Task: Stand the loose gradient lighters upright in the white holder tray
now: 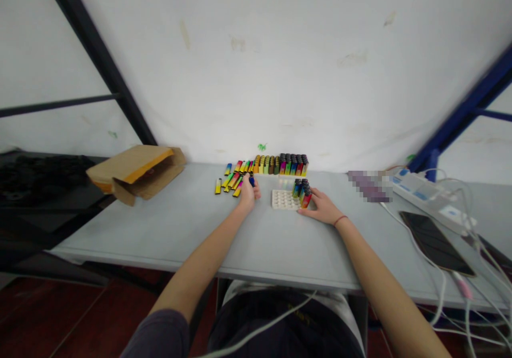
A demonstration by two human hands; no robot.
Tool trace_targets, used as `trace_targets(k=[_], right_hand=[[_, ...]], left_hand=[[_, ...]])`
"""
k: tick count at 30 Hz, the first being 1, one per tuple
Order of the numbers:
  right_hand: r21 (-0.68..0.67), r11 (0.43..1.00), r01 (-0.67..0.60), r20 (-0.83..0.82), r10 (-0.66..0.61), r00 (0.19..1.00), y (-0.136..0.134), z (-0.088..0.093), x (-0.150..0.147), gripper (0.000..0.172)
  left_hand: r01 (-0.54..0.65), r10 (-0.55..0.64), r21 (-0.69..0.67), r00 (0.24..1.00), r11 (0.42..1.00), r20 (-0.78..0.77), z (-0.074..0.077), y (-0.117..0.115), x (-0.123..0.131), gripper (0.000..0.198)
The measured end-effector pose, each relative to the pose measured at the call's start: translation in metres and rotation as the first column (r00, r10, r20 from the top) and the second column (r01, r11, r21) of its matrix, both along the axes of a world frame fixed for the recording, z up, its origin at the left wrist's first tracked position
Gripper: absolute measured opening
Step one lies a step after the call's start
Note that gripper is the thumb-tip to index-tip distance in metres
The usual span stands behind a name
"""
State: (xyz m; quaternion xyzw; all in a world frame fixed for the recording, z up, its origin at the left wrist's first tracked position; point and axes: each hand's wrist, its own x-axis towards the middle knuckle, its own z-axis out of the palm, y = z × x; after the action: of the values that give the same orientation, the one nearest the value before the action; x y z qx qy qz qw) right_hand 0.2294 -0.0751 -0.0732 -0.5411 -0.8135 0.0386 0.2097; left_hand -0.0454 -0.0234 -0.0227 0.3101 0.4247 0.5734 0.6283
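Note:
My left hand (248, 190) is closed around a dark blue lighter (252, 180), just left of the white tray. Loose lighters (227, 181) in yellow, red, green and pink lie flat beside and behind that hand. The white tray (282, 200) has rows of round holes, bare on its left part. Several upright lighters (306, 198) with dark tops fill its right end. My right hand (323, 207) spans this right end, thumb at the near corner and fingers along the side, touching the tray and close against a red lighter.
Behind the tray, upright lighters (294, 164) stand in packed rows near the wall, with yellowish ones (266, 164) to their left. An open cardboard box (136, 168) lies at the left. On the right are a phone (436, 243), a power strip (428, 195), white cables and a blurred-out patch.

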Motion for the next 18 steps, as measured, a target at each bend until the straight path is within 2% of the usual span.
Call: trace_targets(k=[3, 8, 10, 13, 15, 18], right_hand=[[0.008, 1.000, 0.004, -0.002, -0.004, 1.000, 0.000, 0.000, 0.000, 0.071], [0.011, 1.000, 0.001, 0.004, -0.001, 1.000, 0.000, 0.000, 0.000, 0.070], [0.004, 1.000, -0.003, 0.004, 0.003, 1.000, 0.000, 0.000, -0.001, 0.070], [0.011, 1.000, 0.000, -0.005, 0.000, 1.000, -0.001, 0.000, -0.002, 0.073], [0.020, 1.000, 0.008, -0.007, -0.008, 1.000, -0.001, -0.001, -0.002, 0.074], [0.020, 1.000, 0.013, -0.005, -0.013, 1.000, -0.001, -0.002, -0.002, 0.074]], left_hand=[[-0.007, 0.007, 0.003, 1.000, 1.000, -0.013, -0.002, 0.000, 0.001, 0.040], [-0.105, 0.105, 0.005, 0.994, 0.994, -0.015, -0.005, 0.002, 0.003, 0.037], [-0.103, 0.103, -0.001, 0.994, 0.995, -0.017, -0.003, 0.002, 0.005, 0.039], [-0.005, 0.008, 0.033, 0.998, 0.999, -0.066, 0.005, -0.001, 0.010, 0.044], [0.085, -0.061, 0.137, 0.984, 0.987, -0.169, 0.013, -0.005, 0.017, 0.040], [0.281, -0.144, 0.340, 0.915, 0.898, -0.376, 0.024, -0.013, 0.029, 0.031]])
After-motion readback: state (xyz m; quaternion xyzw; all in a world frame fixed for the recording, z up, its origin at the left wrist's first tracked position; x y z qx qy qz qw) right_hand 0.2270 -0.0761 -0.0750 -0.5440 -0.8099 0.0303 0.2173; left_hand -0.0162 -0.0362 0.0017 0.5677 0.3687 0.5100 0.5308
